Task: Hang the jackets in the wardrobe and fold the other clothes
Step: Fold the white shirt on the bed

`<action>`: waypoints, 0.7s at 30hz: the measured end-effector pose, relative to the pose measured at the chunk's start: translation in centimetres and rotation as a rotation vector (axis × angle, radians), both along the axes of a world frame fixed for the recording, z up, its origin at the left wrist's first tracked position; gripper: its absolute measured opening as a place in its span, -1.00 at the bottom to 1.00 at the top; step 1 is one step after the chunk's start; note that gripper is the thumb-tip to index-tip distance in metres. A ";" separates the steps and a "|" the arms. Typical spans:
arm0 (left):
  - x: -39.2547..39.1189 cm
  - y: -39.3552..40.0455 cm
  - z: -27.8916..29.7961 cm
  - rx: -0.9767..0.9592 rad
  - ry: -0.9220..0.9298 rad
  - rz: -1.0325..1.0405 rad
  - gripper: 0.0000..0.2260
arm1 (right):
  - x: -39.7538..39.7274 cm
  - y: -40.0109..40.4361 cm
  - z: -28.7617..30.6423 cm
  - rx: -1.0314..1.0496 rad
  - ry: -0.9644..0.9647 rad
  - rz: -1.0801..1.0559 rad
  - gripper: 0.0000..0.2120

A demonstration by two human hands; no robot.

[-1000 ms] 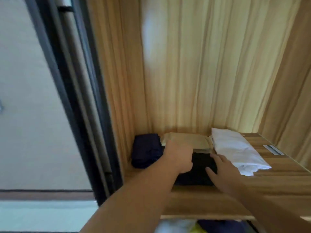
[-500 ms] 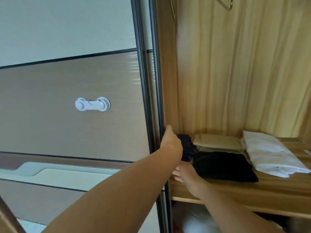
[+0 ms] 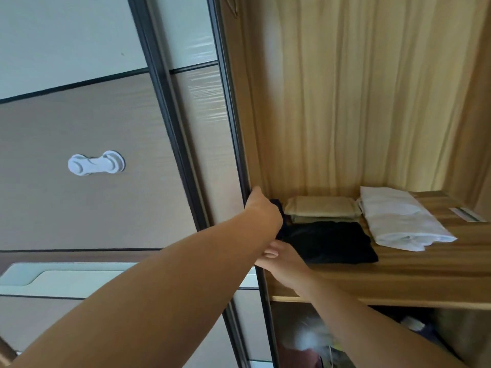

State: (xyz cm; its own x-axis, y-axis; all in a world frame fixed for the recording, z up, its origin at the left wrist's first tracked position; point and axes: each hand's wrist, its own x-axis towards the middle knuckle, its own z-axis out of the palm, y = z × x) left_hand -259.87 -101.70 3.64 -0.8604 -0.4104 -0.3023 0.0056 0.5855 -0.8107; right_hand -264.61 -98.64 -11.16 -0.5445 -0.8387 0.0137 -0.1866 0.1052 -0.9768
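Folded clothes lie on the wardrobe shelf [image 3: 398, 282]: a black garment [image 3: 329, 241] in front, a beige one [image 3: 321, 208] behind it, a white one [image 3: 398, 219] to the right. A navy piece [image 3: 276, 203] at the far left is mostly hidden by my left hand [image 3: 261, 208]. That hand is at the inner edge of the sliding door [image 3: 212, 155], thumb up, with its fingers out of sight round the edge. My right hand [image 3: 284, 261] is lower on the same edge, fingers curled against it, just left of the black garment.
A white child lock [image 3: 95, 163] is stuck on the door panel at left. A flat striped strip [image 3: 467, 215] lies at the shelf's right end. Blurred clothes fill the compartment below [image 3: 305, 338]. The wardrobe's wooden back wall rises behind the shelf.
Both hands have left the black garment and moved left to the sliding door's edge. My view has swung left, bringing the door panel into sight.
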 end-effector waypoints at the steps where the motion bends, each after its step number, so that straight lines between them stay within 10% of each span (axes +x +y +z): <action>1: -0.4 0.4 -0.1 -0.002 0.007 -0.023 -0.94 | -0.4 0.5 -0.1 0.013 0.004 -0.014 -0.75; 12: -4.2 5.8 -0.8 -0.084 0.049 -0.482 -0.84 | -4.4 9.6 0.3 0.057 0.202 -0.180 -0.68; 21: -6.7 8.7 1.1 -0.068 0.522 -1.046 -0.61 | -9.8 19.0 -0.5 -0.001 0.107 -0.366 -0.70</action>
State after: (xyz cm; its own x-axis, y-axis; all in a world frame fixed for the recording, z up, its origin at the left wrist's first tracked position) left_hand -266.59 -93.01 4.78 -0.8018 0.5691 0.1826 0.1160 0.4479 -0.8865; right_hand -274.36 -79.60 -11.67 -0.8036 -0.5887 0.0873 -0.2374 0.1826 -0.9541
